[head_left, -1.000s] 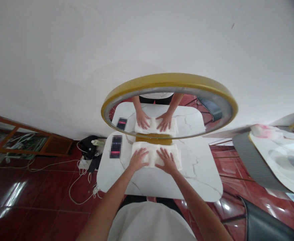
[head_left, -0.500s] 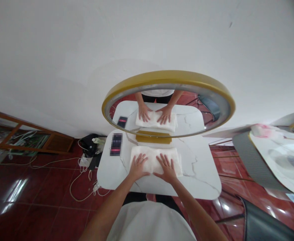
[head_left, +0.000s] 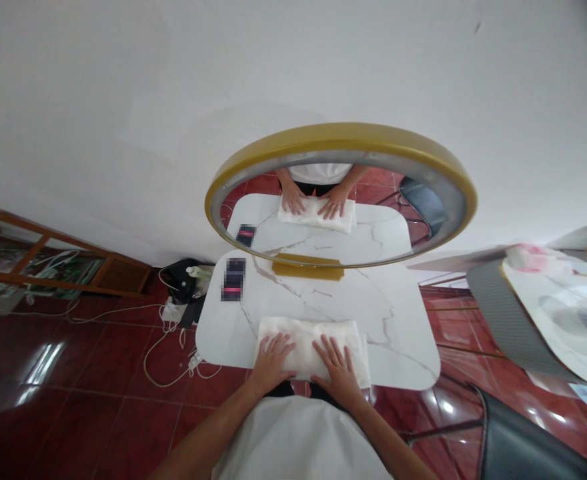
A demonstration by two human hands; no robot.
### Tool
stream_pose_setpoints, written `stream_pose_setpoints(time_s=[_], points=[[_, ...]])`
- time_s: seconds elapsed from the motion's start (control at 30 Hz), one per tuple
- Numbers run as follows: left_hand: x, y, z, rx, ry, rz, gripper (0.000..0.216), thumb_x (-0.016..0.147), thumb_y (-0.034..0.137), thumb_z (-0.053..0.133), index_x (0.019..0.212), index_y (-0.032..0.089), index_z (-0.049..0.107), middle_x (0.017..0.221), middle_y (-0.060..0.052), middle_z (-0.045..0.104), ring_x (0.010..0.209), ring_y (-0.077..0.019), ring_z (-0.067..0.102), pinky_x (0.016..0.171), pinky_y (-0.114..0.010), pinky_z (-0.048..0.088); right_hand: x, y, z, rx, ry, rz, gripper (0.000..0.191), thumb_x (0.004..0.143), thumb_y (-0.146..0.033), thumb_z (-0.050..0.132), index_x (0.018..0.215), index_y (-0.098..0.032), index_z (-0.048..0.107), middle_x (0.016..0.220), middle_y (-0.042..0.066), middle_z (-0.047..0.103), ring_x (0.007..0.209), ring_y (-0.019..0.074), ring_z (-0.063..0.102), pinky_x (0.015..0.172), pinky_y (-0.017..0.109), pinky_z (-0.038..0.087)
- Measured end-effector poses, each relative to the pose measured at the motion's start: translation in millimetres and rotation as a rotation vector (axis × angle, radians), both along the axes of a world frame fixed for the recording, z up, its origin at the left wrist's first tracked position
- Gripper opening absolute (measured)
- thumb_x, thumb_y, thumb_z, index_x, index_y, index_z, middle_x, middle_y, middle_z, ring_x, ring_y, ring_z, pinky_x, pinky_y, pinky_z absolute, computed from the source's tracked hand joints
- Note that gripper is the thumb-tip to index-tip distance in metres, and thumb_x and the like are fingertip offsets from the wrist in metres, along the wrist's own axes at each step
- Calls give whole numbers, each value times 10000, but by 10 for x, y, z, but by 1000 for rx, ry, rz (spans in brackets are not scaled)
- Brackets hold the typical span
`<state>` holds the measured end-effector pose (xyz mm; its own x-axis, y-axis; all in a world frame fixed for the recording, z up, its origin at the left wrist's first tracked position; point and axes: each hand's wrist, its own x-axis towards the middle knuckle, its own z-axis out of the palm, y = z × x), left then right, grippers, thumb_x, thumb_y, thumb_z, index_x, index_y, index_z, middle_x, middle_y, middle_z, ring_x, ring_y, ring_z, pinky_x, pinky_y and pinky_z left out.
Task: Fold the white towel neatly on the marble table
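A folded white towel (head_left: 301, 340) lies at the near edge of the white marbled table (head_left: 398, 320). On its left part my left hand (head_left: 272, 360) rests flat with the fingers spread. My right hand (head_left: 337, 367) presses flat on the right part, fingers also apart. Both palms sit close to the table's front edge, near my body. Beyond the towel stands a round mirror (head_left: 318, 220) with a gold frame and a gold base (head_left: 308, 268); it reflects both hands on the towel.
A dark pixelated object (head_left: 233, 280) lies on the table's left side. Cables and a black bag (head_left: 183, 283) are on the red tiled floor to the left. At the right are a dark chair (head_left: 528, 433) and a second white table (head_left: 538, 300).
Both hands have slid the towel toward me, from the middle of the table to its front edge. The hands stay flat on it. The camera view has shifted slightly.
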<state>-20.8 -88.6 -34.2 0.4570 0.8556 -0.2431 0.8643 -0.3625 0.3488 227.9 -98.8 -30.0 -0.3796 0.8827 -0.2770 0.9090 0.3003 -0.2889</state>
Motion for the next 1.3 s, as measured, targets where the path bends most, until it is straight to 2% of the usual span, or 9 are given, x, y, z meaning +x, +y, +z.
stream_pose_setpoints(time_s=[0.13, 0.4, 0.67, 0.93, 1.13, 1.3], points=[[21, 18, 21, -32, -8, 34, 676, 726, 607, 593, 1310, 330, 394, 1440, -19, 354, 1311, -302, 305, 1052, -556, 220, -9, -8, -16, 7, -5, -5, 811, 785, -557, 512, 1436, -350, 75, 1516, -7, 58, 1385, 276, 56, 1085, 541, 18], [31, 95, 33, 6, -54, 48, 604, 756, 537, 605, 1292, 330, 421, 1435, -10, 361, 1330, -282, 277, 1065, -538, 223, -48, 29, -20, 47, -13, -17, 777, 809, -561, 475, 1435, -348, 67, 1517, -4, 59, 1385, 280, 46, 1079, 549, 34], [-158, 208, 95, 63, -48, 56, 660, 762, 533, 602, 1346, 346, 359, 1447, -3, 344, 1338, -247, 275, 1082, -488, 220, -238, 210, -20, 83, -26, -24, 764, 829, -574, 443, 1437, -342, 43, 1520, 1, 41, 1386, 273, 34, 1078, 549, 32], [-669, 145, 113, 41, -64, 102, 690, 790, 570, 544, 1390, 347, 284, 1459, -4, 327, 1342, -228, 268, 1099, -450, 173, -627, 425, 19, 0, -5, 74, 828, 781, -596, 499, 1434, -354, 51, 1520, 0, 22, 1385, 281, 33, 1075, 555, 8], [-1166, -1, 148, 73, -51, 199, 664, 785, 491, 597, 1373, 356, 320, 1446, 9, 349, 1341, -222, 271, 1108, -437, 172, -1183, 475, -13, 0, 30, 132, 851, 770, -618, 504, 1433, -358, 38, 1518, -8, -2, 1383, 297, 25, 1073, 552, -30], [-1671, -61, 143, 38, -46, 252, 662, 785, 484, 599, 1372, 363, 317, 1444, 8, 353, 1341, -226, 274, 1103, -450, 172, -1698, 474, -82, -30, 87, 163, 902, 734, -664, 522, 1431, -362, 35, 1518, -12, -12, 1382, 302, 17, 1068, 549, -68]])
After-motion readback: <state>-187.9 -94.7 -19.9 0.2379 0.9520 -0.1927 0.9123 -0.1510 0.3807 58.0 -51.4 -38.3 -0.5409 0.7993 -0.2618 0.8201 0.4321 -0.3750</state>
